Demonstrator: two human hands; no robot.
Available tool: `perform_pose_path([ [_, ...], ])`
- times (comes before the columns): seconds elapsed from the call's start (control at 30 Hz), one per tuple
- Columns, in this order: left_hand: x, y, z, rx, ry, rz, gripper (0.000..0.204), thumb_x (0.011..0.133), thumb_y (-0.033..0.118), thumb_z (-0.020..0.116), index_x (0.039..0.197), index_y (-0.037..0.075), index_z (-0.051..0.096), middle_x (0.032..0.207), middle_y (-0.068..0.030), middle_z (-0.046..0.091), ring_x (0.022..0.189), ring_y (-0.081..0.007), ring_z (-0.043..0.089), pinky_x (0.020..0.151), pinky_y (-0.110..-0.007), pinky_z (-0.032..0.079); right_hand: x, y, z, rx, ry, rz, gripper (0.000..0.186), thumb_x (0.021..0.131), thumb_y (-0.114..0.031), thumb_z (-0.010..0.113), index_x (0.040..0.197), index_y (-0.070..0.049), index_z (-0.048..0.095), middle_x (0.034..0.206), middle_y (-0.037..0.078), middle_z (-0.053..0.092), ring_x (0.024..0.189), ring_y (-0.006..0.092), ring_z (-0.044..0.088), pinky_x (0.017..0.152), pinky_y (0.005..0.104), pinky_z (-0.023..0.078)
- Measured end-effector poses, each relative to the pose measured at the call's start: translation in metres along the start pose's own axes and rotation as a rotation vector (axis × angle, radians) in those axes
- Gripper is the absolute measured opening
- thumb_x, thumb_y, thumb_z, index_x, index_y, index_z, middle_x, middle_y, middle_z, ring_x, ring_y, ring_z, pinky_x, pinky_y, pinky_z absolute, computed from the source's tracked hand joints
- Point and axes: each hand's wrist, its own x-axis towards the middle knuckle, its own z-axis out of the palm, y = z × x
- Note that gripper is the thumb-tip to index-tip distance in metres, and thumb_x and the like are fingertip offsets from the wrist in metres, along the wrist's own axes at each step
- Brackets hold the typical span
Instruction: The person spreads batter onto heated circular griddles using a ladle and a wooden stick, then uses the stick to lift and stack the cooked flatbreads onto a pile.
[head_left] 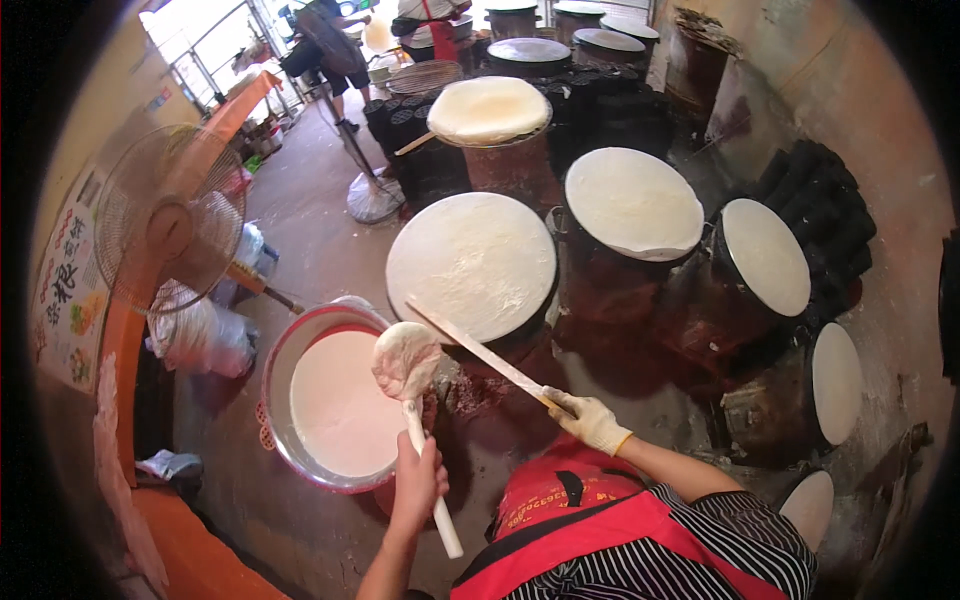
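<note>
My bare left hand point(419, 474) is wrapped round the pale handle of a batter-coated ladle point(406, 360), its round head held above the edge of a big tub point(283, 440) of cream-coloured batter point(340, 400). In a white work glove, my right hand point(590, 420) grips a long flat wooden stick point(490, 357). The stick's far end reaches over the near edge of a round griddle point(396, 298) covered by a pale sheet of batter point(472, 262). I cannot tell whether the stick touches that sheet.
More batter-covered griddles on drum stoves curve round to the right, one being a tilted griddle point(634, 200). Ahead, a pancake point(488, 108) lies on another stove beside dark coal briquettes point(600, 105). A fan point(170, 225) stands left. Another person point(432, 22) is at the back.
</note>
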Motion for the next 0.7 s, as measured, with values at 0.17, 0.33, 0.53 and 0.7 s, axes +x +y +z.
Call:
perform_pose_path([
  [0.17,0.016,0.037,0.044,-0.373,-0.467,-0.325,0.008,0.100,0.012,0.049,0.107,0.007,0.048,0.069,0.0011,0.039,0.047,-0.0033,0.031,0.035,-0.017,0.023,0.058,0.033,-0.092,-0.161,0.422,0.049,0.037,0.087,-0.029,0.066,0.119,-0.015,0.055,0.090,0.020,0.067,0.083,0.0410,0.065,0.074,0.0497,0.053],
  [0.33,0.045,0.033,0.137,-0.654,-0.435,-0.522,0.013,0.101,0.009,0.045,0.110,0.001,0.049,0.073,-0.0022,0.041,0.050,-0.0048,0.034,0.035,-0.017,0.028,0.123,0.121,-0.228,-0.620,0.422,-0.114,0.032,0.078,-0.022,0.071,0.104,-0.015,0.054,0.096,0.011,0.058,0.081,0.0286,0.067,0.068,0.0398,0.054],
  [0.53,0.058,0.055,0.255,-1.048,-0.426,-0.615,0.019,0.104,0.012,0.040,0.112,-0.003,0.047,0.076,-0.0037,0.039,0.051,-0.0070,0.034,0.037,-0.019,0.031,0.177,0.206,-0.310,-0.760,0.325,-0.300,0.022,0.079,-0.011,0.063,0.100,-0.005,0.058,0.101,0.016,0.061,0.066,0.0277,0.068,0.051,0.0356,0.057],
  [0.7,0.057,0.083,0.320,-1.181,-0.345,-0.527,0.020,0.105,0.014,0.039,0.111,-0.003,0.048,0.077,-0.0047,0.040,0.051,-0.0070,0.036,0.037,-0.019,0.033,0.213,0.235,-0.344,-0.775,0.197,-0.420,0.013,0.082,-0.014,0.058,0.089,-0.006,0.064,0.098,0.012,0.064,0.068,0.0258,0.069,0.053,0.0366,0.057],
])
